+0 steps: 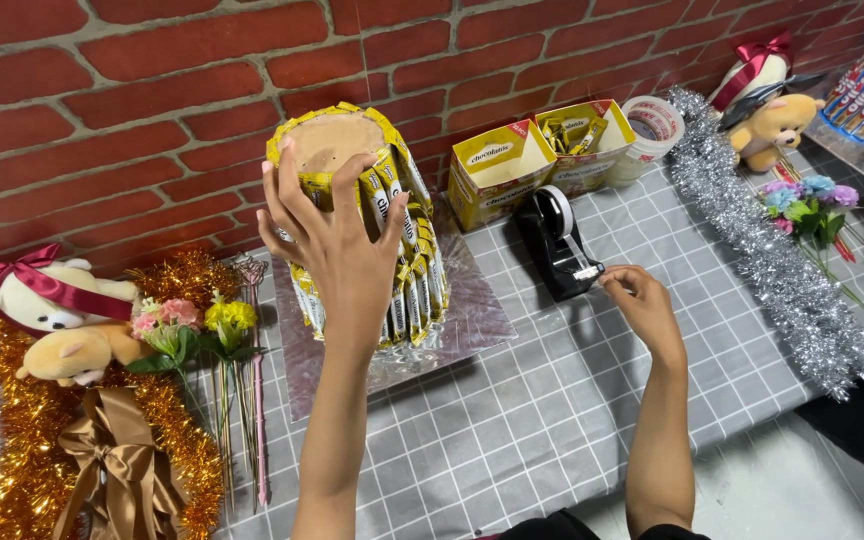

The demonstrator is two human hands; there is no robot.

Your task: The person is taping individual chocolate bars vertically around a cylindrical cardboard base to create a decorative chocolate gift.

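Two tiers of yellow-wrapped chocolate bars already ring the round tower at upper centre, standing on a silvery foil board on the grey checked worktop; its brown top is bare. Left hand steadies it, fingers spread. Right hand pinches tape at the black dispenser, fingers together.

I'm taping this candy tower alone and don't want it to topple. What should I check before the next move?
1. Left hand steadying the round tower of yellow candy packets: ok.
2. Tower upright on the silver foil board: not ok, it tilts.
3. Right hand at the black tape dispenser: ok.
4. Tape end gripped: cannot tell.
5. Open yellow boxes apart from the tower: ok.
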